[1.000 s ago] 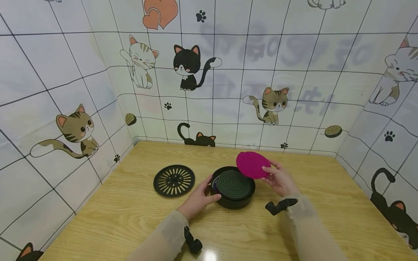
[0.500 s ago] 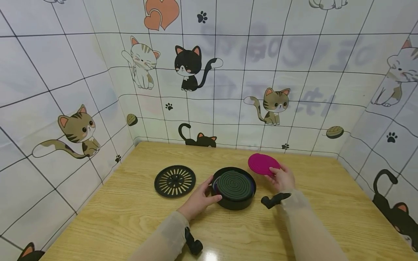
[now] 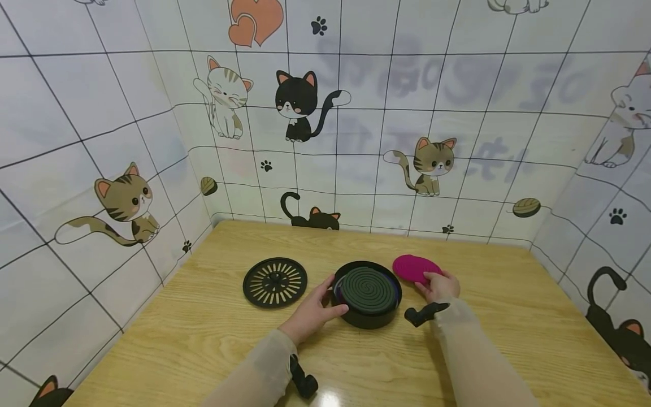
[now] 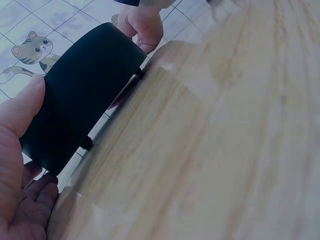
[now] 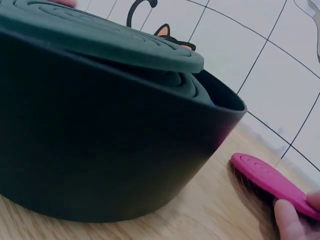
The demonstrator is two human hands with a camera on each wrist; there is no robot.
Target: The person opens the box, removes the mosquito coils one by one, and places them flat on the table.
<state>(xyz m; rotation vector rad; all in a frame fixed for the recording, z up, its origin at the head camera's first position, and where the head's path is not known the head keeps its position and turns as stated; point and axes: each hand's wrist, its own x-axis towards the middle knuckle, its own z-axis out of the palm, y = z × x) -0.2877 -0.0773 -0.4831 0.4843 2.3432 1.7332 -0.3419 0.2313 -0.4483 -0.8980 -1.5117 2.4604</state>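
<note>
A round black mosquito coil holder (image 3: pixel 367 321) stands on the table, with a dark green mosquito coil (image 3: pixel 367 289) lying on top inside it. More coil layers show beneath that one in the right wrist view, slightly tilted above the holder's rim (image 5: pixel 227 111). My left hand (image 3: pixel 311 312) grips the holder's left side, thumb in front and fingers behind. Right of the holder, my right hand (image 3: pixel 441 286) pinches a pink mosquito coil (image 3: pixel 411 268) by its near edge. The pink coil (image 5: pixel 265 174) is low over the tabletop, its far edge close to the wood.
To the left lies a round black slotted lid (image 3: pixel 275 278) with a raised middle. The wooden table (image 3: pixel 203 333) meets a wall (image 3: pixel 356 186) covered with cat-print sheeting behind and at both sides.
My right hand has carried the pink coil away from the holder's right rim, rightward and down to the tabletop. My left hand keeps its grip on the holder.
</note>
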